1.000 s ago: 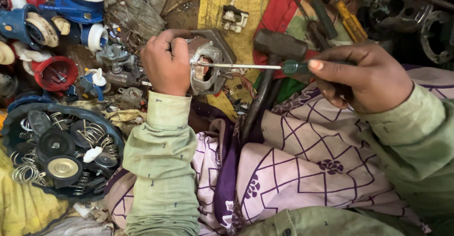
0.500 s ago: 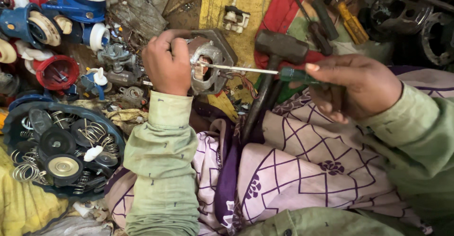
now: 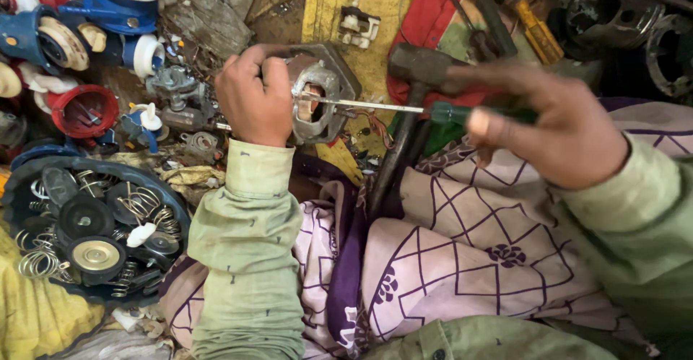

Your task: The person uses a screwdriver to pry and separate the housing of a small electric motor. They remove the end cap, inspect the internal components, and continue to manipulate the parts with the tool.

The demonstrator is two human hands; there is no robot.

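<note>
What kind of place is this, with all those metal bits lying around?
Probably a small repair workshop for motors or pumps. The left hand steadies a metal motor part while the right hand works a screwdriver into it. A hammer and a tub of springs lie nearby.

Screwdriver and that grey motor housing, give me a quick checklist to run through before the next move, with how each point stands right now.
1. Left hand grips the grey motor housing firmly: ok, fingers wrap its left side.
2. Right hand holds the green-handled screwdriver: ok, handle sits in the fingers.
3. Screwdriver tip seated on a screw: cannot tell, the tip reaches into the housing's opening but its end is hidden.
4. Shaft in line with the housing: ok, it runs straight across into it.
5. Hammer out of the way: not ok, it lies right under the shaft.
6. Wires by the housing free of the tip: cannot tell, too small.
</note>
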